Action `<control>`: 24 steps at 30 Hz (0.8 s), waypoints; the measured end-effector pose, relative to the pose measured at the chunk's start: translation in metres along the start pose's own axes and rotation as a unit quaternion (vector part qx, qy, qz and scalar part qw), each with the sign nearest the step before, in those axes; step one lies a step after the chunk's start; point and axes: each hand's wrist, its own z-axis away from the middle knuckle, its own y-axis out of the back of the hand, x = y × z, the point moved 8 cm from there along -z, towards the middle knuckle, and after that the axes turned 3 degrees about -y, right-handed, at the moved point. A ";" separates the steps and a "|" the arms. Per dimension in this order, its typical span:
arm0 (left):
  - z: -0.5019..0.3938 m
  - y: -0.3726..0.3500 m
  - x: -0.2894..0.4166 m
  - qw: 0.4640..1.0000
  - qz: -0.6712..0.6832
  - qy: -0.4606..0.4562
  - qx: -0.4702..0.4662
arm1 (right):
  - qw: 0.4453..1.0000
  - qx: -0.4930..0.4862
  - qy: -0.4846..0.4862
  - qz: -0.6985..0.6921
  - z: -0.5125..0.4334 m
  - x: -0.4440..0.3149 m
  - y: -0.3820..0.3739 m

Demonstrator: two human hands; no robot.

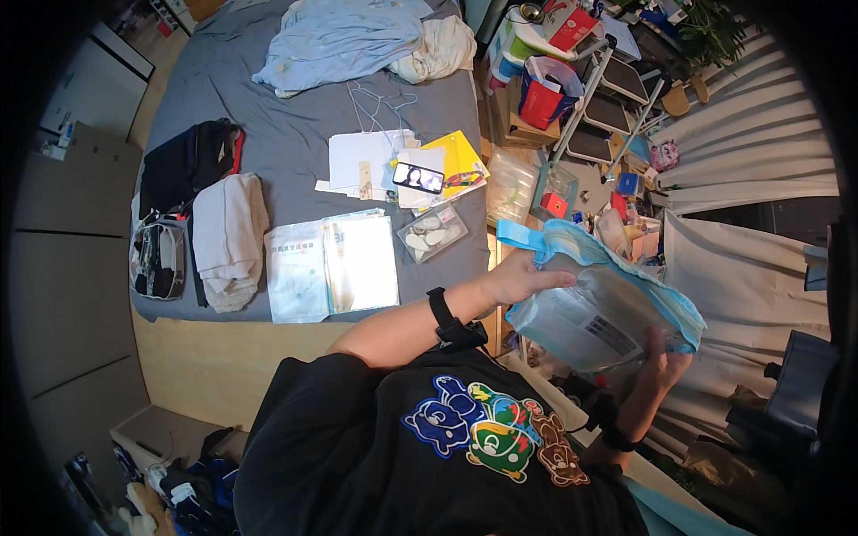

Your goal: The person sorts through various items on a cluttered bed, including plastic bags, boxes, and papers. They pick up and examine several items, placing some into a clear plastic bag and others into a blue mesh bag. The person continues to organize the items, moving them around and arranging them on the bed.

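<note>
A clear plastic pouch (570,321) with light blue fabric trim and a blue loop handle hangs in front of me, to the right of the bed. My left hand (526,278) grips its upper left edge by the blue trim, thumb across the clear side. At the lower right corner, my right hand (663,362) holds the pouch, some of its fingers seen blurred through the plastic. A label with writing shows through the pouch wall. Whether anything else is inside, I cannot tell.
The grey-sheeted bed (288,127) bears a folded white towel (228,241), flat packaged bags (298,271), papers, a phone (418,177) and a clear plastic box (432,232). A step ladder (606,110) and clutter crowd the floor at right, beside the curtain (737,275).
</note>
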 end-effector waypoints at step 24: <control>0.020 0.035 -0.123 0.974 0.143 0.175 0.010 | 0.904 -0.296 -0.235 -0.200 0.007 0.101 -0.059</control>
